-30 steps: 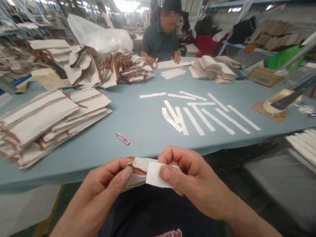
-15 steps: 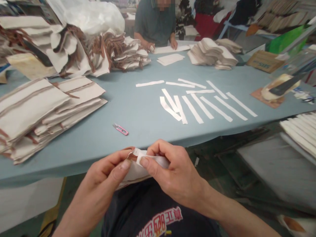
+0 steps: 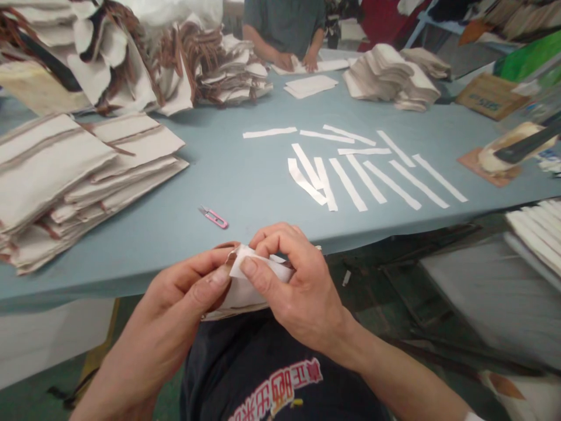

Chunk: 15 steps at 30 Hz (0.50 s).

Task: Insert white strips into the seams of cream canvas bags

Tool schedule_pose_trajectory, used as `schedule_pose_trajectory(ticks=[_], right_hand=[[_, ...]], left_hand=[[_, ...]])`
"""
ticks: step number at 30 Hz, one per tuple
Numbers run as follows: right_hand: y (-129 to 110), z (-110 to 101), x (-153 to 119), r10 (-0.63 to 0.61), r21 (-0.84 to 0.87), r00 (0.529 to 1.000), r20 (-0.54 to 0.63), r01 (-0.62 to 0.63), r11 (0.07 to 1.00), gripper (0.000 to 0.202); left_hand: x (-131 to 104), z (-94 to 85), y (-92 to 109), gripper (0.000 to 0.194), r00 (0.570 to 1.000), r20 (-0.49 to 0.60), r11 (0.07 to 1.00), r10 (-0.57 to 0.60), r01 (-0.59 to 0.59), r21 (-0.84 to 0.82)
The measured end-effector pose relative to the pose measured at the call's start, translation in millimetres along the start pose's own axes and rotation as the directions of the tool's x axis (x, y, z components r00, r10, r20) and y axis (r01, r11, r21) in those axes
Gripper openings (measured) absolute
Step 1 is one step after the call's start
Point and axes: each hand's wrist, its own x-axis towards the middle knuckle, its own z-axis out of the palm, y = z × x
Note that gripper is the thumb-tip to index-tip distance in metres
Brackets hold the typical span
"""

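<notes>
Over my lap, at the table's near edge, is a cream fabric piece (image 3: 245, 294) with brown edging. My left hand (image 3: 186, 295) pinches its brown-edged rim between thumb and fingers. A white strip (image 3: 240, 260) lies against that rim, and my right hand (image 3: 293, 275) is closed on it, thumb on top and fingers curled behind. Part of the fabric piece is hidden behind both hands. On the table just beyond them lies a pair of pink thread snips (image 3: 214, 218), blades pointing left.
Several loose white strips (image 3: 353, 184) are spread over the blue-green table (image 3: 245, 175). Stacked cream panels (image 3: 52, 175) stand at left, with a heap of brown-edged pieces (image 3: 175, 76) behind. Across the table a person (image 3: 284, 29) handles white material. A brush-like tool (image 3: 512, 149) rests at right.
My right thumb has shifted left along the white strip, which now covers more of the brown rim. The view has tilted down a little. The person opposite has brought both hands closer together.
</notes>
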Motion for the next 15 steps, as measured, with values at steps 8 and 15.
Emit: schedule_pose_trajectory(ticks=[8,15], right_hand=[[7.3,9.0,-4.5,0.088,-0.010,0.995,-0.036,-0.088,0.996,0.019],[5.1,4.4,1.2,0.179,0.020,0.979,0.102,-0.182,0.983,0.021]], left_hand=[[1.3,-1.0,-5.1,0.047,0.999,-0.034,0.999,-0.036,0.036,0.019],[0.0,-4.4,-1.6,0.047,0.995,-0.067,0.997,-0.070,0.073,0.036]])
